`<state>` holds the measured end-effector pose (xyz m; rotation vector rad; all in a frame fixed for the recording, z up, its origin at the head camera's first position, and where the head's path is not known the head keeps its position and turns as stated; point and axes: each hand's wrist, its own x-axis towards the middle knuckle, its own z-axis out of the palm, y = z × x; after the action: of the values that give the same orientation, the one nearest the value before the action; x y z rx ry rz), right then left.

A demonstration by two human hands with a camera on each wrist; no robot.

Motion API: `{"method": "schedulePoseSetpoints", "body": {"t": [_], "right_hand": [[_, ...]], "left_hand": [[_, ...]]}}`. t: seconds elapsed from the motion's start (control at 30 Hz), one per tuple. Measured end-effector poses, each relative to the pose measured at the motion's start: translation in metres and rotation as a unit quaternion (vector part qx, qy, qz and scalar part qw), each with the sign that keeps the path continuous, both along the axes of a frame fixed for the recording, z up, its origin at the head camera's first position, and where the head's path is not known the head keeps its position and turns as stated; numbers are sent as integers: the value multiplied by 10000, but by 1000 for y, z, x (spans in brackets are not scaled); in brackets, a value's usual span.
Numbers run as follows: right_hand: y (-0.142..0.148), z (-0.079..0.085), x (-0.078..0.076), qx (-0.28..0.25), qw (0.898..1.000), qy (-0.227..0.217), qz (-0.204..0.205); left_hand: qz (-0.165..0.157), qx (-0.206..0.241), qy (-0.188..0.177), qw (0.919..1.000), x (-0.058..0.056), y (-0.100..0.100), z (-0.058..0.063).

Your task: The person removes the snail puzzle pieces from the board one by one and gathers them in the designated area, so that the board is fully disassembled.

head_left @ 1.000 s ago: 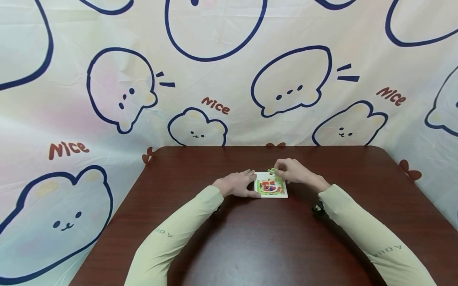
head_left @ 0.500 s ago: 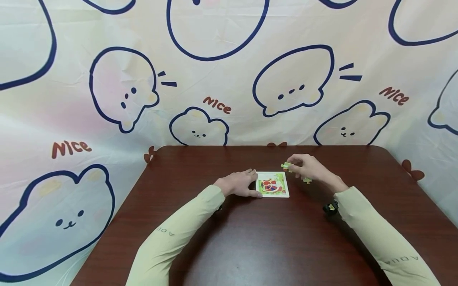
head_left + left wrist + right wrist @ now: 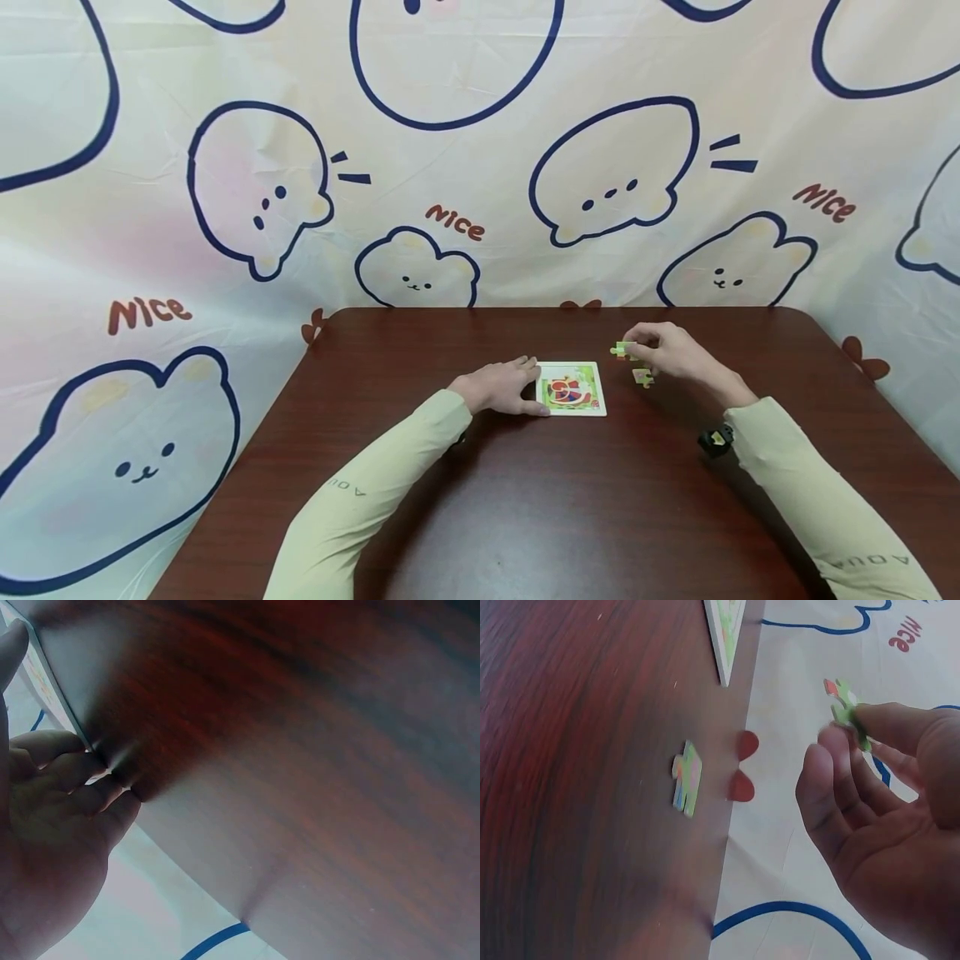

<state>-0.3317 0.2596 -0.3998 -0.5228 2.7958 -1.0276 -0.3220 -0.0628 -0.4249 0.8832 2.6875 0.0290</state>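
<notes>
A white-framed jigsaw board [image 3: 581, 412] with a colourful picture lies flat on the table. Along its left side rests my left hand [image 3: 498, 388], the thumb by the front left corner and the other fingers toward the back one. In the left wrist view, the fingertips are right at the edge of the board [image 3: 54, 688]. My right hand [image 3: 670, 350] pinches a green jigsaw piece [image 3: 846, 712] between thumb and fingers, raised to the right of the board. A second jigsaw piece [image 3: 642, 378], green with pink, lies on the tabletop below that hand.
The dark brown wooden table [image 3: 480, 500] meets a cartoon-printed cloth [image 3: 510, 167] at its far edge. A black device [image 3: 716, 441] is strapped at the right wrist. Pale sleeves cover both forearms.
My right hand has lifted the pinched piece off the board's upper right and carried it right. The loose piece on the table has come into sight. My left hand stays put.
</notes>
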Motion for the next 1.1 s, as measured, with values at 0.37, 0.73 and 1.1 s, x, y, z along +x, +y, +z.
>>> {"method": "schedulePoseSetpoints", "body": {"t": [0.37, 0.73, 1.1], "right_hand": [[22, -1, -5, 370, 9993, -64, 63], [41, -2, -9, 598, 9975, -365, 116], [61, -14, -12, 714, 9958, -494, 283]], "left_hand": [[-20, -57, -1, 10000, 0, 1, -1], [-55, -62, 21, 10000, 0, 0, 2], [-80, -127, 9, 9999, 2, 0, 3]]}}
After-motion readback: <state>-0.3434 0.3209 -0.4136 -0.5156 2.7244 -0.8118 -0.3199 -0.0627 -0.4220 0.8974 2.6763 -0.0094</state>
